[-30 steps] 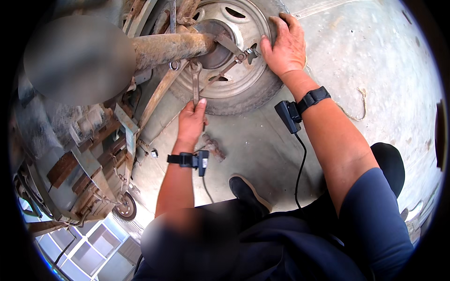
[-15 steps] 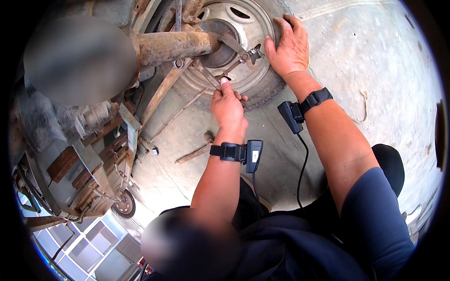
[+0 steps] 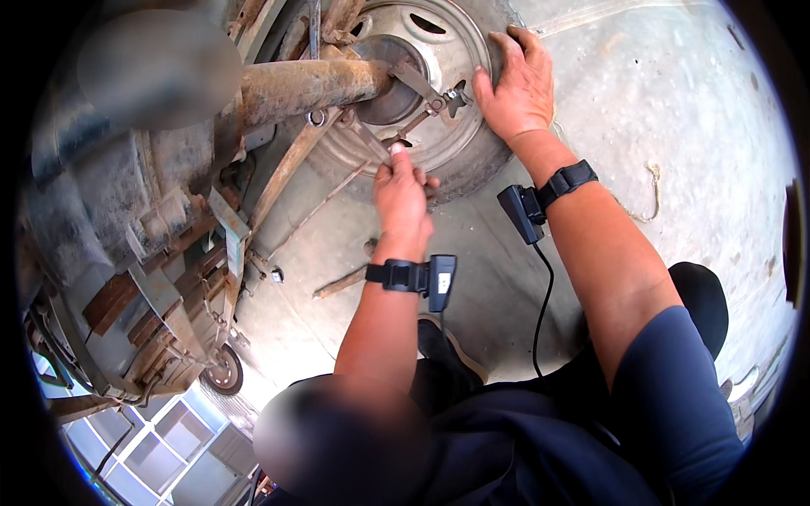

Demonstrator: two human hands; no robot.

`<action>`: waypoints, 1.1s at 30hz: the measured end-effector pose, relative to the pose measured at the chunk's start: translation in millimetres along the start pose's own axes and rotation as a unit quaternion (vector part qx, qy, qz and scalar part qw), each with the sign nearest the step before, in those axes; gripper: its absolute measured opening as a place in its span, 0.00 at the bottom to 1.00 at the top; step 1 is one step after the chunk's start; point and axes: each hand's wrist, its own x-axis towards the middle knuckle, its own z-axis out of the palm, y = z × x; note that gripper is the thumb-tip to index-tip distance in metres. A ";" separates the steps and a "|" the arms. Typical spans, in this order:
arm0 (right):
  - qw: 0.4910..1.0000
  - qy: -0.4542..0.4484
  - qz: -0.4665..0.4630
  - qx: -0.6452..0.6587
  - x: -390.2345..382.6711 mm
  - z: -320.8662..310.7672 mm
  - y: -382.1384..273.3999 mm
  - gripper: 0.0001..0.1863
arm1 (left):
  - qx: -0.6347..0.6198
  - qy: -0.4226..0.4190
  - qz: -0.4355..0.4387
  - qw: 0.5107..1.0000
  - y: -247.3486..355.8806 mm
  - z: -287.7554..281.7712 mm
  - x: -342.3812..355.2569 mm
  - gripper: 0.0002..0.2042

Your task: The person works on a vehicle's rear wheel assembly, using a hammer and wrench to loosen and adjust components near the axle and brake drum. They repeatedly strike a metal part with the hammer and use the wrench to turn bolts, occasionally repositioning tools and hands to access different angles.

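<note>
A tyre (image 3: 498, 160) with a pale steel wheel rim (image 3: 392, 17) stands upright at the top centre, at the end of a rusty axle tube (image 3: 312, 84). My left hand (image 3: 403, 198) is closed below the hub, its thumb pressed against the lower end of a flat metal bar (image 3: 369, 140); its curled fingers are partly hidden. Just above the thumb, a threaded rod with a spring (image 3: 413, 125) runs to a star-shaped nut (image 3: 458, 98) and a short lever (image 3: 415, 82). My right hand (image 3: 519, 93) rests on the tyre's right side, fingers apart.
A hammer-like tool with a wooden handle (image 3: 342, 282) lies on the concrete floor (image 3: 641, 110). Rusty frame beams and leaf springs (image 3: 160, 295) fill the left side. A thin rod (image 3: 321, 207) slants down from the wheel. A frayed rope (image 3: 654, 190) lies at right.
My left hand has shifted slightly left and turned a little, still at the bar's lower end. My right hand stays on the tyre. The view has tilted slightly.
</note>
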 end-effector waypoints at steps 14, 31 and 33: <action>1.000 -0.003 -0.002 -0.004 1.5 0.1 2.0 0.29 | 0.039 -0.035 0.046 0.998 7.2 -34.8 15.9 0.15; 1.000 -0.006 -0.005 0.000 3.3 -1.4 -0.7 0.28 | 0.506 -0.138 0.167 0.834 76.8 -140.6 87.6 0.18; 1.000 -0.005 -0.005 0.005 0.9 -1.4 -0.1 0.28 | 0.520 -0.124 0.186 0.825 73.1 -145.7 97.9 0.19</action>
